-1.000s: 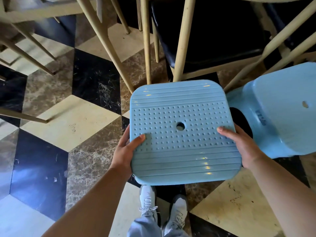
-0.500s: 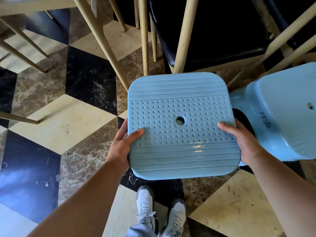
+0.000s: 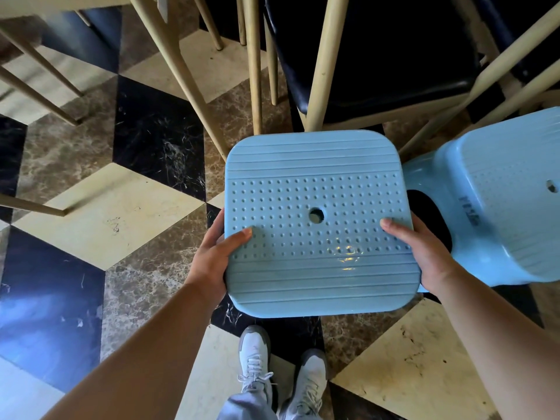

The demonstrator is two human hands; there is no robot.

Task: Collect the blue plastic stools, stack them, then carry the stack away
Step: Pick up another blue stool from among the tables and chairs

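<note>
1. We see the held blue stool (image 3: pixel 318 225) seat-up in front of the person, above the shoes (image 3: pixel 281 368), off the floor as far as we can tell; its legs are hidden under the seat.
2. Left hand (image 3: pixel 216 256) grips the seat's left edge, thumb on top of the dotted area, fingers curled under. Right hand (image 3: pixel 421 253) does the same on the right edge. Both are clamped on the stool, not spread.
3. Change vs 1 s ago: the stool sits slightly higher and further forward in view, its far edge now up against the wooden chair legs (image 3: pixel 254 65). Grip is unchanged, same thumb spots. The small shift may partly be head motion; we can't separate the two.
4. Second blue stool (image 3: pixel 497 195) stands on the floor just beside the held one on the right, nearly touching the right hand, w/ the same spacing as before.
5. Meaning for the task, our read: collecting is underway, one stool is in hand, stacking is not yet done. Likely next step is to swing right and lower it onto the second stool.
6. Risk: the legs must line up over the other seat, and the chair legs nearby leave little room.
7. Surroundings: patterned marble floor (image 3: pixel 91 213) and a dark chair seat (image 3: pixel 394 56) behind.
</note>
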